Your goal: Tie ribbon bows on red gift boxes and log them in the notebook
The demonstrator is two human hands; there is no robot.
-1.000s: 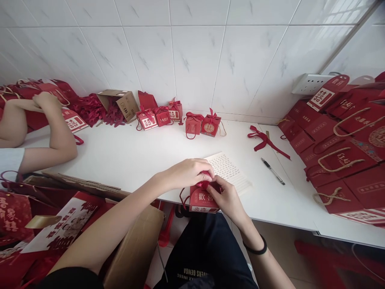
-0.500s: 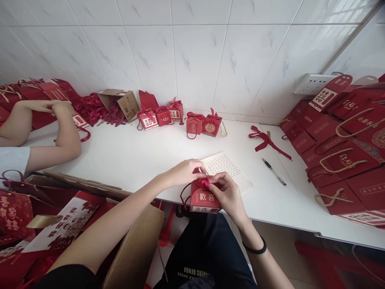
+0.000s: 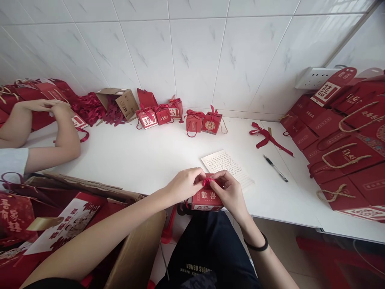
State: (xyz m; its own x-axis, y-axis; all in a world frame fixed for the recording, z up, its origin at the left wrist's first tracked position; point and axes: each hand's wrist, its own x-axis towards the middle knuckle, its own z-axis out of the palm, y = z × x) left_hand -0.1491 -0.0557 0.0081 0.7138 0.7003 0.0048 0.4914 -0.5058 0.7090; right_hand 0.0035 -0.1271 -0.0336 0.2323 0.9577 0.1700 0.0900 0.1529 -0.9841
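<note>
A small red gift box [image 3: 207,197] with pale Chinese characters rests at the table's front edge, directly before me. On top of it a red ribbon [image 3: 207,182] is bunched into a knot or bow. My left hand [image 3: 188,184] pinches the ribbon from the left, thumb and forefinger together. From the other side my right hand [image 3: 230,190] pinches it too, its fingers curled over the box's right top edge. Behind the box lies a sheet of paper with rows of writing [image 3: 224,162], partly covered by my hands.
Finished-looking red boxes [image 3: 194,122] stand along the wall. Loose ribbon [image 3: 266,136] and a pen [image 3: 275,168] lie to the right, beside stacked red boxes [image 3: 343,152]. A cardboard carton [image 3: 135,241] of red bags stands at left. Another person's arms [image 3: 57,124] rest at far left.
My left hand has shifted slightly down and right, now closer to the ribbon knot. Both hands stay at the box's top. The whole view has tilted a little.
</note>
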